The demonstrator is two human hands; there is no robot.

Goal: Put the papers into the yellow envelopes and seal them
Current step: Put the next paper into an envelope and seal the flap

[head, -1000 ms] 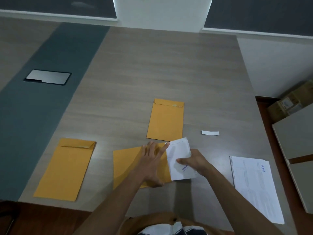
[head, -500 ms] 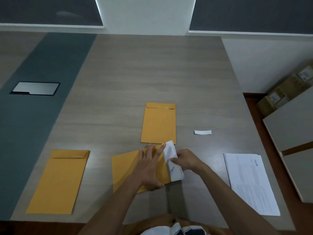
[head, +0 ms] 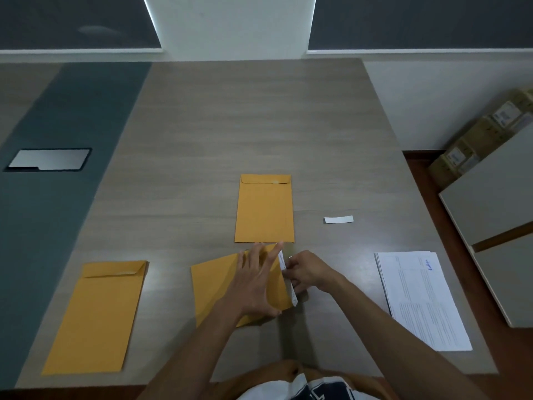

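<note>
- Left hand [head: 253, 284]: we see its fingers straight and spread, pressing the envelope [head: 219, 287] flat on the tabletop [head: 230, 125].
- Right hand [head: 307, 272]: its grip is closed, fingers pinching the paper [head: 288, 280], only a narrow white edge of which shows at the envelope's right-hand mouth.
- Handling: we judge paper and envelope light, thin, limp and easily creased; hold the paper by its trailing edge.
- Paper stack [head: 421, 298]: right, well apart.
- Far envelope [head: 264, 209]: beyond, flap folded.
</note>
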